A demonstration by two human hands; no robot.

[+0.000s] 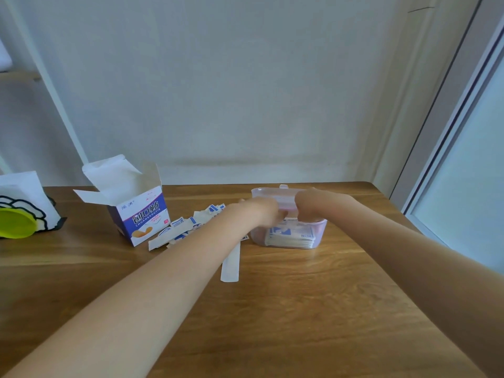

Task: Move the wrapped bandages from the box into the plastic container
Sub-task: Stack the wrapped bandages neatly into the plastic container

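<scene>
Head view: plastic container (289,236) holds stacked wrapped bandages (290,237); box (136,211) open; both hands' grip unclear.

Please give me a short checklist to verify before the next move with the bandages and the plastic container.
1. Plastic container upright on the table, top open: ok.
2. Stack of wrapped bandages lies flat inside the container: ok.
3. All bandages moved: not ok; loose wrapped bandages lie on the table beside the box.
4. Box empty: cannot tell; its flaps are open but the inside is hidden.
5. Left hand and right hand over the container, grip on a bandage: cannot tell; the fingers are blurred.
6. Translucent strip on the table keeps clear of the container: ok.
</scene>
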